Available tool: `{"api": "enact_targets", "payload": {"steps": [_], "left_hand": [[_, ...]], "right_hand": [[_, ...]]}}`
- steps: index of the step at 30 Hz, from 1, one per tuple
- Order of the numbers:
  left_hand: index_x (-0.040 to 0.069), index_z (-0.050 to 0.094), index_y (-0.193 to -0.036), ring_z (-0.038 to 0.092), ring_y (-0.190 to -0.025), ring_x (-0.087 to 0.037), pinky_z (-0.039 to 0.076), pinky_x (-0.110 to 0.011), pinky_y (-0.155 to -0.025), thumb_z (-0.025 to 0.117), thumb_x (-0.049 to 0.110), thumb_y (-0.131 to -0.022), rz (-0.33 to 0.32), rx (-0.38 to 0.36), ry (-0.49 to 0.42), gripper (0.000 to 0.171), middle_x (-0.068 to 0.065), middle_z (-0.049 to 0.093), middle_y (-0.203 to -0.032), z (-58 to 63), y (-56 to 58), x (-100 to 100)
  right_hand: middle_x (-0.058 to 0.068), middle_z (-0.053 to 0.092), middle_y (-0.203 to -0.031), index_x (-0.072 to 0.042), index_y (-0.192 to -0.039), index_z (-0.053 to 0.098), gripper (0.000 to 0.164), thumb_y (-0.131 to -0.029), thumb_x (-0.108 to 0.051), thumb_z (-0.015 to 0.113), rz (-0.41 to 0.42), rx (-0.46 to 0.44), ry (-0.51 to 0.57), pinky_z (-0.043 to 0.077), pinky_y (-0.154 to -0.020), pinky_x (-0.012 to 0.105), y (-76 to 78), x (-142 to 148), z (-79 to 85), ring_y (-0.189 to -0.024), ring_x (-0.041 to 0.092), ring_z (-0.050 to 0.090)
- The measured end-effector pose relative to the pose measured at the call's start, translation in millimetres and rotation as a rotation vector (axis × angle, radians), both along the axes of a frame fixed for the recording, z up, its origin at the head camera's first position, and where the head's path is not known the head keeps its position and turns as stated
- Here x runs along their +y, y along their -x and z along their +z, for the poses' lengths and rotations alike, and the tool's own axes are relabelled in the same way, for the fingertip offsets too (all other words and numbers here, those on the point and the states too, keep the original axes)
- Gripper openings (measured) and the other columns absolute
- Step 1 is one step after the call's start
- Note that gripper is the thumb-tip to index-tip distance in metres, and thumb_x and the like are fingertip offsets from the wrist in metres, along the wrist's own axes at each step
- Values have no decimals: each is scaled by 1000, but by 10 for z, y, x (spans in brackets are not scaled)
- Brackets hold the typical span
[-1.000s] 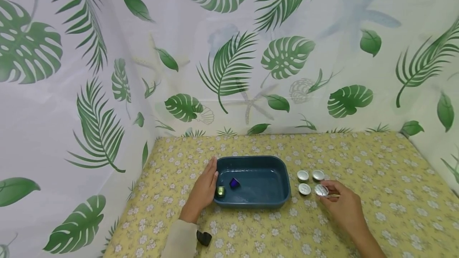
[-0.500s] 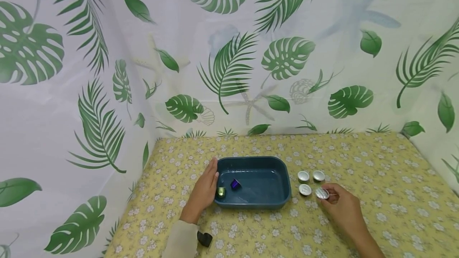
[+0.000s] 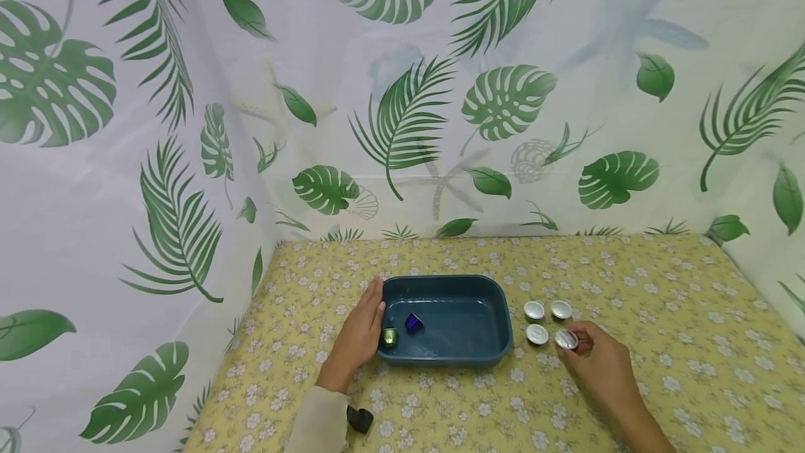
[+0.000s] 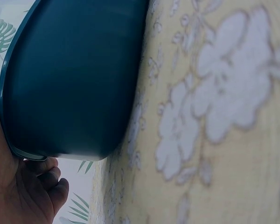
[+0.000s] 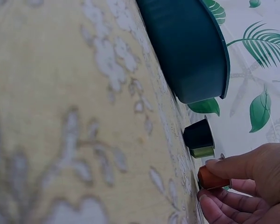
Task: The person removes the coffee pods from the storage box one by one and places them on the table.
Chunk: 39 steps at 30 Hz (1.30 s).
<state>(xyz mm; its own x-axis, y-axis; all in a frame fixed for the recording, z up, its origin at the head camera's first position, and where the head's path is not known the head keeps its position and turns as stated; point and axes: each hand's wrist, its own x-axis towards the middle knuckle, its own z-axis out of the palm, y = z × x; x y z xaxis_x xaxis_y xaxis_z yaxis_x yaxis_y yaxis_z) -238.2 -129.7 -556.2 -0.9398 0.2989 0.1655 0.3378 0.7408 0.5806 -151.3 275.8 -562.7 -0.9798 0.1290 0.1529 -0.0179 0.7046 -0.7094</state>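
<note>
Your table top is flat, yellow, printed with white flowers and thin sprigs. Directly on it: blue-green dish at your 12 o'clock, upright, long axis running 9 to 3, corners rounded. Off the dish's 3 o'clock end, near but not touching, you've got a loose 2x2 group. Clock from the middle of that group: first capsule at 10-11, second capsule at 1-2, third capsule at 7-8. All three upright, silver tops up. One's dark-sided, one's green-sided; can't match those to slots. At 4-5, orange capsule, pinched in your right hand; can't tell if it touches the surface.
</note>
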Motion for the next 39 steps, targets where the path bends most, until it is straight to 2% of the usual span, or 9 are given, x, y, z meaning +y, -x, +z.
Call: {"api": "enact_targets", "payload": {"steps": [5,11,23,39], "left_hand": [[4,19,-162,20,-154,-28,25,-50,-121,33,26,-114,0,3,1,55,-7,13,-169,-10,3,-2],[4,20,-162,21,-154,-28,25,-50,-121,34,26,-113,8,4,4,55,-6,14,-169,-5,5,-1],[2,21,-161,21,-153,-31,26,-52,-120,35,23,-113,3,11,3,54,-8,15,-169,-11,18,-5],[2,20,-161,22,-153,-30,26,-51,-121,35,23,-113,3,12,-9,55,-8,14,-169,-5,10,-3]], "right_hand": [[15,71,-96,6,-120,63,44,-82,-2,83,-4,-6,0,55,-61,29,23,11,-5,-84,27,68],[14,72,-94,5,-119,64,44,-81,-3,84,-8,0,-8,52,-60,25,46,15,-8,-83,25,68],[15,72,-99,3,-117,65,41,-81,-5,84,4,-5,-1,53,-61,25,82,26,-70,-82,23,68],[20,71,-105,5,-122,63,45,-83,-5,83,26,-52,10,53,-61,27,75,36,-15,-86,27,69]]}}
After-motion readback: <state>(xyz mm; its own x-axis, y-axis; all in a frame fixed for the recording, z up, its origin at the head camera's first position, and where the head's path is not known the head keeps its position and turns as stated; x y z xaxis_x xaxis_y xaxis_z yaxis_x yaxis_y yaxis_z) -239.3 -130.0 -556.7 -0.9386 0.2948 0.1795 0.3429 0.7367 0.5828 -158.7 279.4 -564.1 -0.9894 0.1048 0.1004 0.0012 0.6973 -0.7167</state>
